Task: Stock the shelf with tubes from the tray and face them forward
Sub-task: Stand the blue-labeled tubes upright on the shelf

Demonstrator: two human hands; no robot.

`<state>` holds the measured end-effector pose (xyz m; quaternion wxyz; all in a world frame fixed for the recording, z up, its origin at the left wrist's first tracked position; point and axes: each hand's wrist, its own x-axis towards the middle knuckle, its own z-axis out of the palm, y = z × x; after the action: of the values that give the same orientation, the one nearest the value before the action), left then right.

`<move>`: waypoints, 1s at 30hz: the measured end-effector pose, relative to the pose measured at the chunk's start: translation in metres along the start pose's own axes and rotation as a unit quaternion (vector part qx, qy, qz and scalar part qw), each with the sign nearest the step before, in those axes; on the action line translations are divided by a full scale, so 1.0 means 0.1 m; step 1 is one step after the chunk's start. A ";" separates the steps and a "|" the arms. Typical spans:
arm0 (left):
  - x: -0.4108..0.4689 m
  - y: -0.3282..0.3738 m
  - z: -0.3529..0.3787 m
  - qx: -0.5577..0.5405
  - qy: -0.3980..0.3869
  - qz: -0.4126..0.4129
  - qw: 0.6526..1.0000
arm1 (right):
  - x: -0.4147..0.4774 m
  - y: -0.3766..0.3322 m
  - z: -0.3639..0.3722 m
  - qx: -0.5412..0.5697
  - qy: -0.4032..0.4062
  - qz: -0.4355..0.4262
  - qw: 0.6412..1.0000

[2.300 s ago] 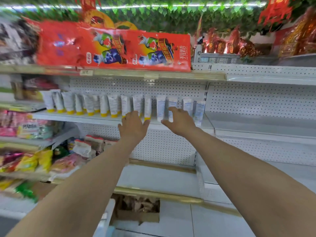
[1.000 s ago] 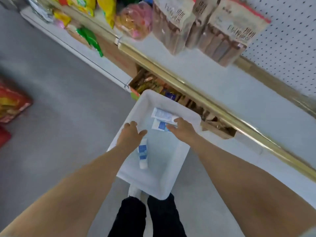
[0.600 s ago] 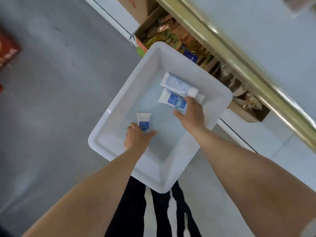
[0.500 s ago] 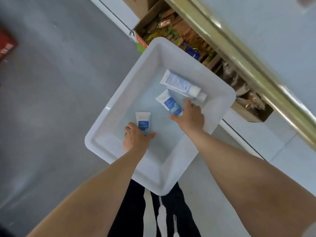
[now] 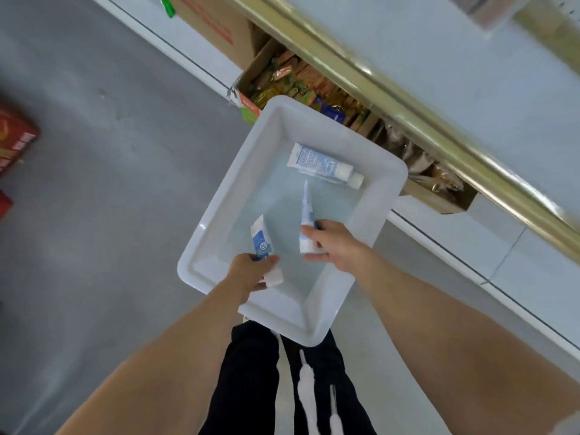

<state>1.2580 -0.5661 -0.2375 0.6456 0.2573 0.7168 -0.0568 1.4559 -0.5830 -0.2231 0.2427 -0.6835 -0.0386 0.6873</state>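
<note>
Because the tray point(image 5: 230, 196) lies low in front of our legs, just beside the bottom shelf point(image 5: 439, 73), we bend over it and reach down with both arms, taking two tubes at once so that one trip serves for a pair. Our left hand point(image 5: 248, 271) is curled round the left tube point(image 5: 262, 240) near its cap end, with the blue label turned up and the crimped end pointing away from us. Our right hand point(image 5: 332, 246) pinches the right tube point(image 5: 306, 211) low by its white cap, and this one shows edge-on, lifted off the tray bottom as far as we can judge. Gripping by the cap end seems sensible to us. If the tubes are to stand on their caps, the printed face can be turned forward with a twist of the wrist. The third tube point(image 5: 323, 166) lies flat near the tray's far wall, untouched, its cap toward the right. Beyond the tray an open cardboard box point(image 5: 298, 76) of snacks sits under the shelf edge, apart from our work.
</note>
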 end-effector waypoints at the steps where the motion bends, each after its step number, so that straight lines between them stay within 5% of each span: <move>1: -0.12 0.03 -0.03 -0.026 -0.022 0.004 0.999 | -0.13 0.00 -0.01 0.044 -0.002 -0.004 0.999; 10: -1.27 0.59 -0.09 -0.044 -0.122 0.089 0.987 | -1.52 0.08 -0.16 0.333 0.011 -0.082 0.939; 18: -2.40 1.00 0.70 -0.073 -0.219 0.181 0.956 | -2.70 0.15 -0.75 0.474 0.040 -0.164 0.864; 30: -4.55 0.64 2.86 -0.007 -0.380 0.334 0.863 | -4.79 1.10 -2.60 0.455 0.101 -0.392 0.794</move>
<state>1.5579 -0.7631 0.1671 0.8499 0.4352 0.2877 0.0734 1.6488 -0.9371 0.1592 0.7763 -0.4862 0.0386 0.3992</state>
